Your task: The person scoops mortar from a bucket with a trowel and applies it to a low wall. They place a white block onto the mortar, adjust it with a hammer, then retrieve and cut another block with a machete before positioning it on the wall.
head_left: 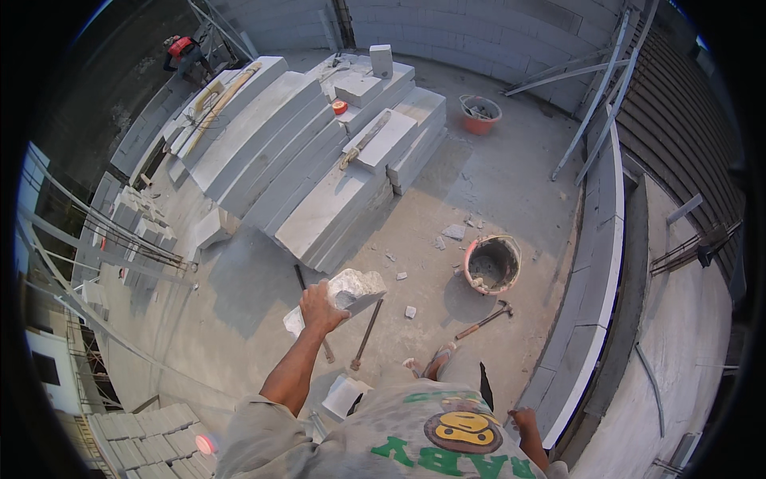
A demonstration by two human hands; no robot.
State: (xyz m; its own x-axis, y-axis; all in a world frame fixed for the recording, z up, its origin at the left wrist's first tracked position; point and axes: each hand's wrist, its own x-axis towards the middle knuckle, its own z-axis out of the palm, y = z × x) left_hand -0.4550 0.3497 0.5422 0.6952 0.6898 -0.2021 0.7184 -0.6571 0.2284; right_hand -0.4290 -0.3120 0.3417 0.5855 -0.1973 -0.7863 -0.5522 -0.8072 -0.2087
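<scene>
My left hand (321, 310) is closed around a broken chunk of pale aerated concrete block (357, 286), held above the floor. My right hand (525, 420) is low beside the block wall (558, 363), its fingers curled; what they hold, if anything, is hidden. A dark pointed piece (485, 386) shows between my shirt and that wall. Below the chunk, a long metal bar (366, 335) lies on the floor, with another bar partly covered by my left hand. Close to my feet is a claw hammer (484, 319). Another white block piece (345, 394) lies near my left side.
A mortar-smeared bucket (492, 265) stands ahead, with rubble around it. Stacked long blocks (335, 207) fill the middle, and a tub (480, 116) stands beyond them. Metal props (600, 104) lean at the right. A person in a red vest (183, 49) bends over at far left.
</scene>
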